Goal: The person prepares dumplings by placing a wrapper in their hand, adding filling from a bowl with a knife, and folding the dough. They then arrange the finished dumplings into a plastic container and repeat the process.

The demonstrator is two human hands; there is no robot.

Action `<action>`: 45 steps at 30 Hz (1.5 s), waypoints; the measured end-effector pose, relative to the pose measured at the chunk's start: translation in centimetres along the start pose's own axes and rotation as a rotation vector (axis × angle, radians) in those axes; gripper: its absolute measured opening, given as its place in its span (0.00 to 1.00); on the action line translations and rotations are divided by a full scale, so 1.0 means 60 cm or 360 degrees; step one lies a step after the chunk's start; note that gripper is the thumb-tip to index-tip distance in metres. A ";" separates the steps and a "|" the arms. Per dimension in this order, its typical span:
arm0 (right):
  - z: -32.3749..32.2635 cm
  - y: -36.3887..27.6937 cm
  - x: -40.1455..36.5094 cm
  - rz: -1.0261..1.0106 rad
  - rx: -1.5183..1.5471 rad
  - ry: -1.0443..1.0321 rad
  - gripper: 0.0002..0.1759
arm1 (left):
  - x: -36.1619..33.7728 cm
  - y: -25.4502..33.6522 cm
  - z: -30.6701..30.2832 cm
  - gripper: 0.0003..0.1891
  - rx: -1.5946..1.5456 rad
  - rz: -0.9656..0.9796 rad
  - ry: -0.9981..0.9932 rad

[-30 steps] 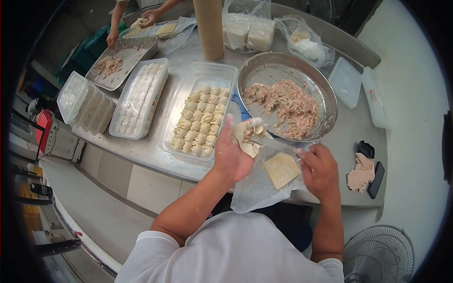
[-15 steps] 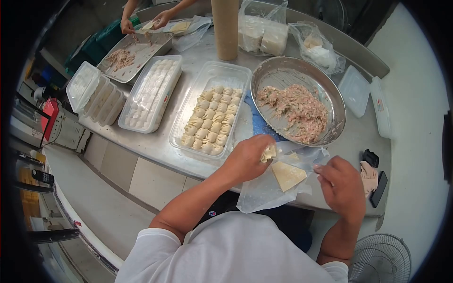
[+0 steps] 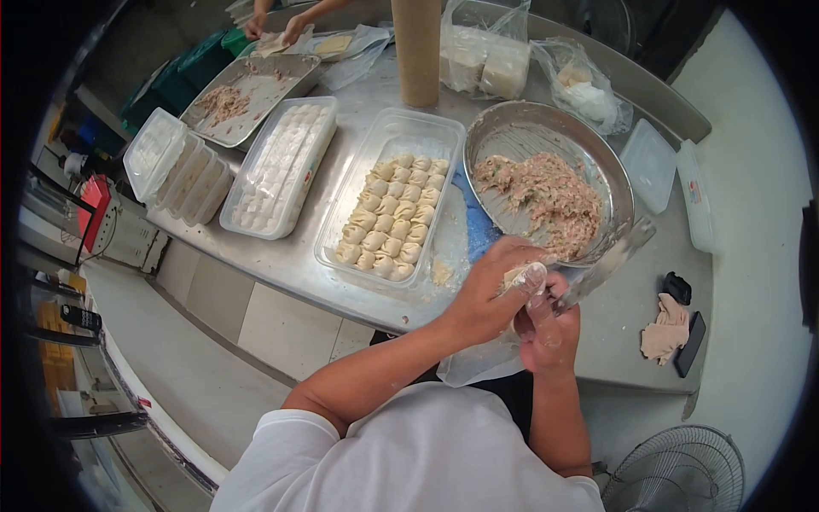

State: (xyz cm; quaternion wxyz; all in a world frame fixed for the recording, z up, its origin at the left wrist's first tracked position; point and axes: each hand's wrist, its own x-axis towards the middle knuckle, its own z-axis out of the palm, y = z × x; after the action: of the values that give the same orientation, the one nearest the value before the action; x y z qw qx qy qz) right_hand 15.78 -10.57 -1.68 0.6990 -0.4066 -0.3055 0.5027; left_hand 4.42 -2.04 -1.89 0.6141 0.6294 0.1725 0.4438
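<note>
My left hand [image 3: 490,299] is closed around a pale dough wrapper [image 3: 514,275], mostly hidden by floury fingers. My right hand [image 3: 553,337] meets it and grips a flat metal spatula [image 3: 612,263], whose blade points up and right past the rim of a round steel pan [image 3: 630,175]. Pink minced filling [image 3: 546,192] lies in that pan. Beneath both hands is a clear plastic sheet [image 3: 482,365]; whatever lies on it there is covered by the hands. Left of them, a clear plastic container [image 3: 375,128] holds rows of folded dumplings [image 3: 397,205].
A lidded container of white pieces [image 3: 281,166] and stacked tubs [image 3: 183,171] stand left. At the back, another person's hands [image 3: 277,30] work beside a steel tray [image 3: 294,77]. A post [image 3: 416,51] rises mid-table. A phone [image 3: 689,344] and cloth [image 3: 665,331] lie right.
My right hand has moved left to meet my left hand, and the spatula now shows clearly in it. The square dough wrappers on the plastic sheet are now hidden. The view has shifted slightly.
</note>
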 end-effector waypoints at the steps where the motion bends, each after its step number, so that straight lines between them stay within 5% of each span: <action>1: -0.003 -0.002 0.003 0.0000 0.0005 -0.0003 0.18 | 0.003 0.006 -0.019 0.16 0.0538 0.0339 -0.0047; 5: -0.013 -0.012 0.009 0.0072 0.0033 0.0117 0.16 | 0.003 0.058 -0.056 0.20 0.0656 0.0382 -0.0445; 8: -0.016 -0.020 0.009 0.0302 -0.0132 -0.0130 0.17 | 0.022 0.050 -0.115 0.24 0.0950 0.0479 -0.0786; 10: -0.006 -0.019 0.005 0.0241 -0.0506 -0.0129 0.19 | 0.061 0.040 -0.182 0.24 0.1245 0.0379 -0.0760; 11: -0.013 -0.017 0.003 0.0238 -0.0504 -0.0123 0.19 | 0.090 0.062 -0.209 0.20 0.1409 0.0017 -0.0630; 13: -0.038 -0.012 -0.004 0.0125 -0.0682 -0.0095 0.20 | 0.146 0.043 -0.306 0.14 0.1689 0.0027 -0.0344; 15: -0.056 -0.017 -0.013 0.0219 -0.0607 -0.0014 0.19 | 0.182 0.051 -0.367 0.12 0.2099 0.0105 -0.0381; 26: -0.110 -0.035 -0.046 0.0390 -0.0773 0.0199 0.15 | 0.206 -0.016 -0.413 0.24 0.2398 -0.0030 -0.0664; 29: -0.110 -0.079 -0.034 0.0191 -0.1190 0.0251 0.13 | 0.204 -0.021 -0.414 0.24 0.2414 -0.0026 -0.0628; 30: -0.115 -0.098 -0.027 -0.0103 -0.1516 0.0191 0.12 | 0.203 -0.031 -0.419 0.25 0.2448 -0.0004 -0.0619; 32: -0.122 -0.144 -0.009 -0.0409 -0.1853 0.0147 0.13 | 0.197 -0.017 -0.384 0.27 0.2522 0.0034 -0.0580; 34: -0.122 -0.189 0.010 -0.0714 -0.2723 0.0018 0.16 | 0.183 0.013 -0.338 0.31 0.2522 0.0190 -0.0515; 37: -0.112 -0.229 0.042 -0.0603 -0.3404 -0.0057 0.13 | 0.120 0.042 -0.190 0.29 0.1646 0.0139 -0.0462; 41: -0.092 -0.234 0.089 -0.0602 -0.3632 -0.0344 0.07 | 0.025 -0.016 -0.030 0.22 0.1065 0.0232 -0.1091; 45: -0.073 -0.235 0.109 -0.0437 -0.3551 -0.0693 0.05 | -0.013 -0.065 0.027 0.20 0.1413 0.0121 -0.1211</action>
State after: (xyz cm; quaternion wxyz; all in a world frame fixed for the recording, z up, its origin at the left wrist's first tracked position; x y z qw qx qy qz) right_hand 27.84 -7.82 8.69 -0.0700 -0.6678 -0.7378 -0.0691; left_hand 6.52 -2.94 -5.52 0.2940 0.9473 0.0865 0.0936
